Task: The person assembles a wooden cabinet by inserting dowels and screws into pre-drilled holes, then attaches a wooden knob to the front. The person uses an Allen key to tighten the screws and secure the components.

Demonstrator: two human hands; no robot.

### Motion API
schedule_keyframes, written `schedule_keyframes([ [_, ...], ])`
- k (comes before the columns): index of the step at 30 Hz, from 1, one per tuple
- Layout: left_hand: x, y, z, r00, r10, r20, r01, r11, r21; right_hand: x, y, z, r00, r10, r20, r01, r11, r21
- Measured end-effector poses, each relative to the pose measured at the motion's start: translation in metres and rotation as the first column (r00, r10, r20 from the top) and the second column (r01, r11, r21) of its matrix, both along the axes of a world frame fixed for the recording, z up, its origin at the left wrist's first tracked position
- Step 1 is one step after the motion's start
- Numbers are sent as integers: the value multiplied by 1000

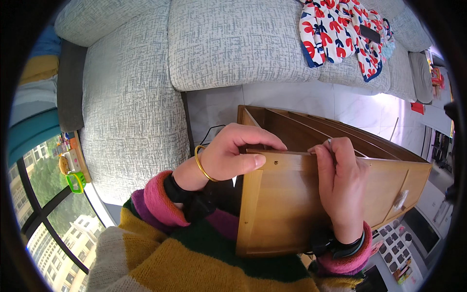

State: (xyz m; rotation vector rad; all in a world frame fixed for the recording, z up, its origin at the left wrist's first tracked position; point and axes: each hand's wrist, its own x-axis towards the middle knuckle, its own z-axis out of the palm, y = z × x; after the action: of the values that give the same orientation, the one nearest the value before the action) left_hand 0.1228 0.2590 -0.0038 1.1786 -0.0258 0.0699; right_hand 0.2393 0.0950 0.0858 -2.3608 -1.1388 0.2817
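A pale grey patterned fabric sofa (233,46) spans nine to one o'clock; below it, a brown wooden cabinet with open compartments (311,127) stretches towards four o'clock. Its honey-brown framed wooden panel (287,204) faces the wearer, across the lap. A white garment with red and navy prints (335,31) lies at half past one. The hands are apart: the left hand (226,153), at the centre, pinches the panel's eleven o'clock corner, thumb in front, forefinger behind; the right hand (343,182), past three o'clock, curls its fingertips at the upper rim, their hold unclear. Steadying the corner with the left seems wise, keeping pressure even along the rim and fingers off the small dark screw (276,163).
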Motion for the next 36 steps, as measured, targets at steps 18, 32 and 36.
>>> schedule_keyframes([
  [18, -1, 5, 4, 998, -60, -29, 61, 998, 22, 1, 2, -2, 998, -34, -48, 37, 997, 67],
  [32, -2, 0, 6, 994, -36, -108, 24, 994, -106, -16, 22, -1, 985, 169, -42, -160, 972, 172],
  [36, -1, 0, 4, 992, -29, -124, 14, 992, -124, -16, 23, -1, 971, 239, 2, -237, 960, 150],
])
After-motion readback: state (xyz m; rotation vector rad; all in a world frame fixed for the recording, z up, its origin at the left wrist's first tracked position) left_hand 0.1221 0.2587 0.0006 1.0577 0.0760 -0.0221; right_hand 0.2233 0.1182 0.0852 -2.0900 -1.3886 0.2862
